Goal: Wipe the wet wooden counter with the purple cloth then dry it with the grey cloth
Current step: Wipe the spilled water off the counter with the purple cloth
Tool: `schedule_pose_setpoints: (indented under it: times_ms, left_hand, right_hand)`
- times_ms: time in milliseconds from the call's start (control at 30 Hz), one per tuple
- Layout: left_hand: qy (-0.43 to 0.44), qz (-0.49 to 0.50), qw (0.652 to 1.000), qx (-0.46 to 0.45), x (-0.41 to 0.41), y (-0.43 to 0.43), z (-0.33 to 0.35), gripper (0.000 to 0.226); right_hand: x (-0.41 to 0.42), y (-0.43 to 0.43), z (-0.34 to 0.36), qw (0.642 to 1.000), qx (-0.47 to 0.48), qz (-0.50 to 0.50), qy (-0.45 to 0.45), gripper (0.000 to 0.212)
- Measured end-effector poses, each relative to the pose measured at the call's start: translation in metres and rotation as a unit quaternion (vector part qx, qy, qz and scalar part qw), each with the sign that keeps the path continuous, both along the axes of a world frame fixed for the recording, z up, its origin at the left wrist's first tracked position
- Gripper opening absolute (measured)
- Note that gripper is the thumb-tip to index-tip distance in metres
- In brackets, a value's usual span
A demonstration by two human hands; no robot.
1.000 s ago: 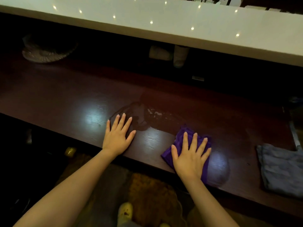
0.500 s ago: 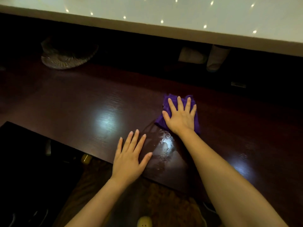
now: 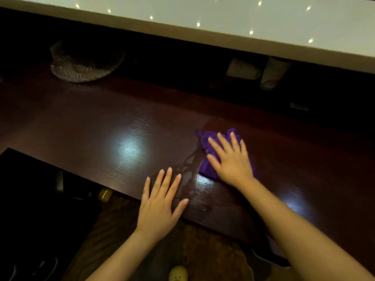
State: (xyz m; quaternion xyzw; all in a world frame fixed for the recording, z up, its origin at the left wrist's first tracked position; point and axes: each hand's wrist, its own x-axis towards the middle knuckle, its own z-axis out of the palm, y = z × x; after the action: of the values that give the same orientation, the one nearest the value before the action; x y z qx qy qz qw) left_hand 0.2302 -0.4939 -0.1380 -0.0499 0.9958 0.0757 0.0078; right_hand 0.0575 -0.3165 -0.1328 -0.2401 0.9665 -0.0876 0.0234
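While the right hand (image 3: 230, 161) lies flat with fingers spread on the purple cloth (image 3: 209, 151), pressing it onto the wooden counter (image 3: 91, 126), the cloth shows bunched beyond the fingertips and at the thumb side. Just beside the cloth, toward the counter's near edge, a thin wet patch (image 3: 187, 175) glistens on the dark wood. The left hand (image 3: 160, 203) rests open, palm down, at the near edge of the counter, its fingertips touching that wet patch, holding nothing. Well apart from the cloth, at the counter's far left, sits a woven basket (image 3: 85, 67).
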Motion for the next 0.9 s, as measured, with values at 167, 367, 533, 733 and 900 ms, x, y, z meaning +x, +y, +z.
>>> schedule_pose_setpoints:
  times_ms: [167, 367, 533, 733, 900]
  left_hand:
    - [0.008, 0.009, 1.0, 0.007, 0.0, 0.0, -0.001, 0.063]
    - [0.015, 0.009, 1.0, -0.002, -0.001, -0.001, -0.003, 0.064]
    - [0.001, 0.04, 0.999, 0.021, 0.008, -0.002, -0.002, 0.075]
    - [-0.003, 0.038, 0.999, 0.031, 0.026, 0.003, 0.0, 0.066]
    - [-0.019, -0.053, 0.998, 0.033, 0.024, 0.042, 0.004, 0.061]
  right_hand:
    - [-0.098, -0.047, 0.001, 0.995, 0.003, -0.094, -0.029, 0.058]
    - [-0.091, -0.09, 0.002, 0.999, 0.018, -0.014, -0.031, 0.058]
    - [0.003, -0.071, 0.002, 0.996, 0.002, 0.081, -0.026, 0.061]
    - [0.096, -0.017, 0.004, 0.997, -0.011, 0.071, -0.009, 0.056]
    - [0.131, 0.054, 0.003, 1.0, 0.022, 0.01, -0.007, 0.057]
